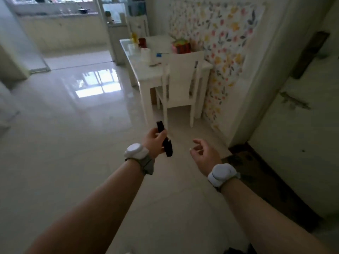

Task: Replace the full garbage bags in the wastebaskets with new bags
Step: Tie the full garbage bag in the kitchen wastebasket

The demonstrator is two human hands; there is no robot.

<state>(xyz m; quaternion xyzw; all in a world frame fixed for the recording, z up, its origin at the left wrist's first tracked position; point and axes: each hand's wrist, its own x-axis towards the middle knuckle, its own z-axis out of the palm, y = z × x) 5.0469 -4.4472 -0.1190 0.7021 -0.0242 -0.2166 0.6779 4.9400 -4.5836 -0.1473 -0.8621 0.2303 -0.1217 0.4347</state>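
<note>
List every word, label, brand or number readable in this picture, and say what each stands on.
None can be read.
Colourful box on the table: print too blurred to read.
White wristbands: no marking shows.
Black folded bag in the left hand: no print visible.

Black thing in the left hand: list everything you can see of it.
The black bag looks like thin matte plastic, folded into a narrow strip; blur hides finer detail. It stands roughly upright in mid-air above the floor. The left hand grips its middle, so both ends stick out, the lower wider. The right hand does not touch it.
</note>
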